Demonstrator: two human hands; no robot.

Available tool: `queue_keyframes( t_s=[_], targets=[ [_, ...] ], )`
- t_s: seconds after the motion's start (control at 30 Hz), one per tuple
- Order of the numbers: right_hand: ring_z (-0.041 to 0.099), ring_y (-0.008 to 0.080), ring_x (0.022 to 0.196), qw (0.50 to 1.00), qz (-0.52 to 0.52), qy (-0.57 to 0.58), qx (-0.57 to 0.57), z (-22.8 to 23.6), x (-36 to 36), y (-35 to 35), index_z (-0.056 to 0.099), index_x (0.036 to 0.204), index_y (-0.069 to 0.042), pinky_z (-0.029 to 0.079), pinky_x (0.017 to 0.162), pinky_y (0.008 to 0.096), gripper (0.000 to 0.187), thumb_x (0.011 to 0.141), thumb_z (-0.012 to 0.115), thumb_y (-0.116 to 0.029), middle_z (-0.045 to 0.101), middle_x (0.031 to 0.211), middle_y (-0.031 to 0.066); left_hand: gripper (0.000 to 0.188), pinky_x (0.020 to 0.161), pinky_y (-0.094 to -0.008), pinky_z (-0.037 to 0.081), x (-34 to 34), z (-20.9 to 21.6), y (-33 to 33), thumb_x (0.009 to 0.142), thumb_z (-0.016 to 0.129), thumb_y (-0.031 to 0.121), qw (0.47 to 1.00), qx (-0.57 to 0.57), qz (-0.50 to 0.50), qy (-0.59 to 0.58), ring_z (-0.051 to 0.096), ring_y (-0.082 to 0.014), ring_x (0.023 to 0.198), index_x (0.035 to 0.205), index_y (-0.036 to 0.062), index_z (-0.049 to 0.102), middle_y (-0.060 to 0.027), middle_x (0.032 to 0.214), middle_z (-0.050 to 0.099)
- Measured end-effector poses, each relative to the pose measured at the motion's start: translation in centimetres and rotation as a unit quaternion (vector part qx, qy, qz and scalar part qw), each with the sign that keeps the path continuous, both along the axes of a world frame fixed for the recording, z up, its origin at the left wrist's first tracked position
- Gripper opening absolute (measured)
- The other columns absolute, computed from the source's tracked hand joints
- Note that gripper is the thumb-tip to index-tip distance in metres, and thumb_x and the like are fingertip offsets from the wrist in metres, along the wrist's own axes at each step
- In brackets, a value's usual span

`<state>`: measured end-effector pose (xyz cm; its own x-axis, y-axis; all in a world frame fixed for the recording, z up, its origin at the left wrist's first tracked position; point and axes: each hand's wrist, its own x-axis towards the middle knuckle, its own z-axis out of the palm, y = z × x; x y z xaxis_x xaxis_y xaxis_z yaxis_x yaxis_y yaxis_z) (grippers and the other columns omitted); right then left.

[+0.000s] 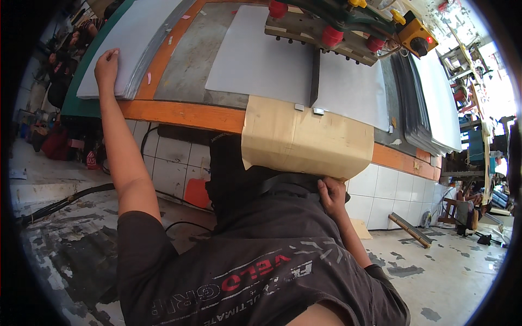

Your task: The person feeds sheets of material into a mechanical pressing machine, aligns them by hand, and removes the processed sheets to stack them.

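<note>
My left hand (107,68) rests on a tall stack of white sheets (133,38) at the left of the table, its fingers curled in; whether they pinch a sheet is hidden. Down by my lap, my right hand (333,194) is closed at the lower edge of a tan paper sheet (307,138), thumb showing; what its fingers hold, if anything, is out of sight. The tan sheet droops over the table's front edge. Behind it a large pale sheet (255,60) lies flat under a green machine head with a metal bar (321,41) and red knobs.
A dark upright strip (315,79) and two small metal blocks (310,110) stand along the pale sheet's front. A yellow control box (417,38) hangs at upper right, above another sheet stack (435,103). Orange wood (185,114) edges the table. Black cables (70,198) cross the floor.
</note>
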<state>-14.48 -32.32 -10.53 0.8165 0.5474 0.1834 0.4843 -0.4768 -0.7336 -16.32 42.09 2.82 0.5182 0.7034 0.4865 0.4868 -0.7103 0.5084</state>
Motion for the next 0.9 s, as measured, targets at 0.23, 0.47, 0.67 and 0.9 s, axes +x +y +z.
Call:
queue_keyframes(
  t_s=[0.23,0.47,0.67,0.9],
  targets=[
    [0.052,0.0361,0.055,1.000,-0.001,0.007,0.013,0.1,0.0,0.1,0.051,0.067,-0.001,0.038,0.054,0.0429,0.031,0.093,0.062,-0.015,0.050,0.060,0.0161,0.031,0.093,-0.0316,0.048,-0.1,-0.1,0.3,0.099,0.060,0.031,1.000,-0.007,-0.010,-0.007,0.068,-0.0217,0.104,0.118,0.0114,0.074,-0.0095,0.111,0.074],
    [0.053,0.0358,0.056,1.000,-0.001,0.006,0.004,0.1,0.0,0.0,0.052,0.068,-0.001,0.038,0.054,0.0421,0.029,0.093,0.062,-0.015,0.051,0.060,0.0162,0.028,0.094,-0.0332,0.050,0.1,0.0,-0.2,0.098,0.060,0.026,1.000,-0.006,-0.016,-0.017,0.069,-0.0241,0.106,0.116,0.0087,0.074,-0.0108,0.112,0.074],
    [0.053,0.0356,0.055,1.000,-0.001,0.005,0.007,-0.1,-0.1,0.0,0.052,0.069,-0.001,0.038,0.054,0.0422,0.029,0.093,0.062,-0.015,0.051,0.060,0.0165,0.030,0.093,-0.0325,0.049,-0.2,-0.3,0.8,0.099,0.060,0.031,1.000,-0.007,-0.010,-0.007,0.068,-0.0218,0.104,0.118,0.0126,0.075,-0.0094,0.112,0.074],
    [0.053,0.0356,0.054,1.000,0.001,0.007,0.006,0.0,0.0,0.0,0.053,0.069,-0.001,0.038,0.054,0.0420,0.030,0.093,0.061,-0.016,0.051,0.060,0.0164,0.030,0.094,-0.0326,0.049,-0.1,-0.4,1.0,0.099,0.060,0.031,1.000,-0.005,-0.011,-0.005,0.068,-0.0220,0.105,0.118,0.0129,0.075,-0.0097,0.113,0.074]
  ],
)
